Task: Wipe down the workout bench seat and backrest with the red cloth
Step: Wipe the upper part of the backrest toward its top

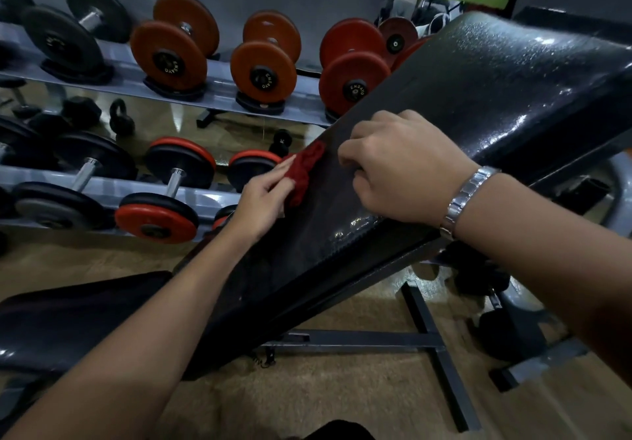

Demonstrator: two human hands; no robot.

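- Left hand (263,200): reaching in from the near edge, gripping the red cloth (306,173) and pressing it on the backrest's (478,80) far edge.
- Right hand (403,166): resting mid-backrest, fingers curling, holding nothing.
- Seat (68,316): lying lower left.
- Dumbbells (263,73): sitting racked behind.

We look through a single wide-angle head camera, facing forward and steeply down, close over the inclined backrest (478,80); the dumbbell rack (212,92) lies beyond at left, the floor (342,388) beneath.

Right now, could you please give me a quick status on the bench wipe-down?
Left hand grips red cloth at backrest far edge. Right hand curled, resting on backrest. Nothing blocking.
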